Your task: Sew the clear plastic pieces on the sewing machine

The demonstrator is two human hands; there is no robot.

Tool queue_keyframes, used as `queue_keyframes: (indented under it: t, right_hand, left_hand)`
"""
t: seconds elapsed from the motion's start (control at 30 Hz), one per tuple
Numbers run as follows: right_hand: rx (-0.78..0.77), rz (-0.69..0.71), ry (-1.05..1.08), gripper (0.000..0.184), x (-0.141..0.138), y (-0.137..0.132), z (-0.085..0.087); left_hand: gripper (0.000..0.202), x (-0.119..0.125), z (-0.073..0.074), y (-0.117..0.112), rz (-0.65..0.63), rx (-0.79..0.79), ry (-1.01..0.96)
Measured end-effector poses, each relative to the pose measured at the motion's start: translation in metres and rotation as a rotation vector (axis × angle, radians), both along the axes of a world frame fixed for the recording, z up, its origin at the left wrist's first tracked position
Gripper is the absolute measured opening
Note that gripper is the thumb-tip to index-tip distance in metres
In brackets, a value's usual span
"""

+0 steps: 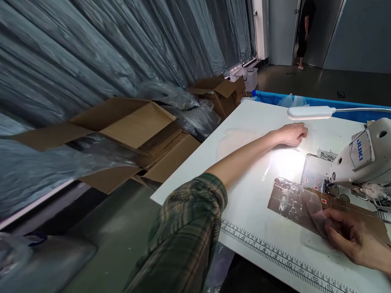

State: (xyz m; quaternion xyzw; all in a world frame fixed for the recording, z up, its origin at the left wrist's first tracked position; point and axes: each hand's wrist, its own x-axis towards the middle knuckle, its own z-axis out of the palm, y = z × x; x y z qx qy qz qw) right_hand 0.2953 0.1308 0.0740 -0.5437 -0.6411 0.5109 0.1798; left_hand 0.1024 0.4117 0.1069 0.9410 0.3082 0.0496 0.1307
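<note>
My left hand (pixel 291 134) is stretched across the white table, its fingers curled together and pressed down near the far side. Whatever it may be gripping there is hidden or too thin to see. Close to that forearm lies a faint, see-through sheet (pixel 233 140). At the lower right, my right hand (pixel 356 236) pinches the edge of a clear plastic piece (pixel 316 209), which bends upward. Beneath it is a brown board (pixel 285 199) covered in shiny clear tape. The white JUKI sewing machine (pixel 360 154) stands beyond this hand, with another clear piece bearing small red marks (pixel 314 179) by its needle area.
A lamp (pixel 311 112) on a bendable neck hangs low over the white table (pixel 244 183). A printed ruler (pixel 275 254) runs along the near edge. Open cardboard boxes (pixel 140 124) and plastic wrap stand left of the table. A person (pixel 305 32) is at the far doorway.
</note>
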Motion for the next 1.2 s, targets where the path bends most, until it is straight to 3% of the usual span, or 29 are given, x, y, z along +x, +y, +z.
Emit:
queue_keyframes:
  t: [0.1,0.17,0.3,0.43,0.53,0.63,0.7,0.93,1.2]
  right_hand:
    - [-0.04,-0.091,0.063,0.039,-0.001,-0.002,0.001]
    - [-0.096,-0.207,0.136,0.042,-0.002,-0.005,0.0]
    - [-0.132,-0.278,0.19,0.049,-0.005,-0.006,-0.003]
    - [-0.113,-0.275,0.192,0.048,-0.008,-0.005,-0.002]
    - [-0.092,-0.284,0.197,0.047,-0.009,-0.003,-0.002]
    - [-0.088,-0.253,0.193,0.051,-0.007,0.001,-0.002]
    - [-0.093,-0.208,0.188,0.055,-0.005,0.005,-0.004]
    - [-0.057,-0.186,0.23,0.054,-0.007,0.012,-0.001]
    - [-0.056,-0.17,0.178,0.055,-0.016,0.012,0.021]
  left_hand:
    - [0.043,0.023,-0.015,0.019,-0.087,-0.037,-0.109]
    - [0.041,0.033,-0.025,0.027,-0.079,-0.066,-0.203]
    - [0.038,0.037,-0.034,0.03,0.163,-0.089,-0.431]
    - [0.033,0.018,-0.026,0.022,0.365,-0.121,-0.608]
    - [0.029,0.0,-0.02,0.008,0.312,-0.141,-0.607]
    - [0.026,-0.012,-0.019,-0.008,0.137,-0.302,-0.528]
    - [0.03,-0.015,-0.02,-0.016,0.102,-0.387,-0.491]
    - [0.054,-0.007,-0.021,-0.022,0.37,-0.421,-0.521]
    - [0.036,-0.004,-0.018,-0.019,0.391,-0.456,-0.505]
